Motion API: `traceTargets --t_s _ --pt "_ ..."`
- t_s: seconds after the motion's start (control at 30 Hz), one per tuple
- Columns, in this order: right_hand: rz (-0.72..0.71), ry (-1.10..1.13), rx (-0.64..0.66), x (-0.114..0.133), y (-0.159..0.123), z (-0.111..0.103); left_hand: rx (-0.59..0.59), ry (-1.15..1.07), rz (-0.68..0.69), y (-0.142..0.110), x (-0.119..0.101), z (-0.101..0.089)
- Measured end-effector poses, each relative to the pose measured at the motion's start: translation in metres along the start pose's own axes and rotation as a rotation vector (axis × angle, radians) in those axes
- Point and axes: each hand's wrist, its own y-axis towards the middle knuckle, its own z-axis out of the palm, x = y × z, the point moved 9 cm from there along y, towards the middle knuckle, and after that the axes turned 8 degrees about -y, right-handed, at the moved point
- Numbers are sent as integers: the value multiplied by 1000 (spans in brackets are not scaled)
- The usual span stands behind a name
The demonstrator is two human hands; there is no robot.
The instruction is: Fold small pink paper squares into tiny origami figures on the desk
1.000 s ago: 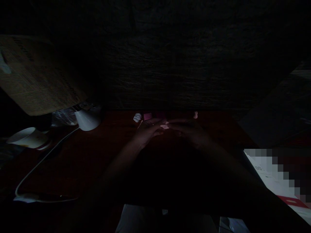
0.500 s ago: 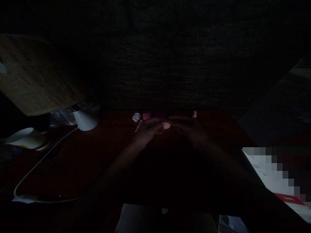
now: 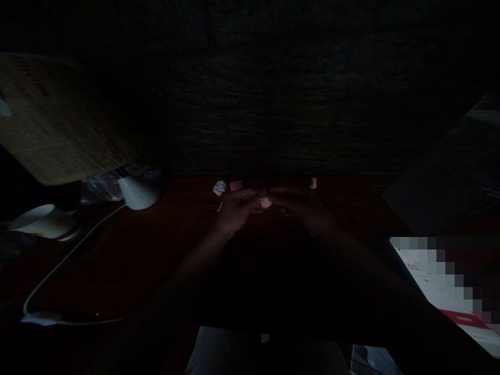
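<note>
Between my two hands is a small pale pink lump [image 3: 266, 202] that looks like modelling clay. My left hand [image 3: 236, 209] pinches it from the left with thumb and fingers. From the right, the fingertips of my right hand [image 3: 302, 205] press against it. Behind my left hand lie a crumpled white lump [image 3: 219, 187] and a small pink block [image 3: 236, 185]. A pale thin strip [image 3: 221, 206] is mostly covered by that hand. Beyond my right hand stands a small pink figure-like piece [image 3: 313, 183]. Dim light hides the finer details.
On the dark reddish table [image 3: 175, 219], a white lamp base [image 3: 139, 194] with a cable [image 3: 74, 250] stands left. A paper cup [image 3: 45, 221] lies farther left, below a cardboard box [image 3: 62, 120]. A white box [image 3: 441, 291] is at right; a dark wall [image 3: 273, 104] rises behind.
The pink lump has shifted slightly left and turned between my fingers. My left hand has moved a little, covering more of the pale strip.
</note>
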Motion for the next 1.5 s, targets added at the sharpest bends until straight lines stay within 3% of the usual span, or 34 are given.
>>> traceTargets --t_s 0.27,0.5,0.77,1.0,1.17,1.37,1.5 --pt "4 29 -7 1 1 -2 66 -18 -36 -1 5 5" --pt "-17 -2 -2 0 2 0 44 65 -31 1 5 2" --pt "27 80 -102 -8 4 -8 73 -130 -137 -2 10 10" --pt "-57 35 -146 0 1 -8 -22 -180 -116 -3 13 5" --pt "-37 55 -174 0 0 -9 -52 -238 -121 -1 15 2" --pt "-8 142 -134 -5 0 -5 -13 -275 -211 -3 22 8" --pt "-2 123 -110 -6 0 -2 2 -188 -146 -3 18 8"
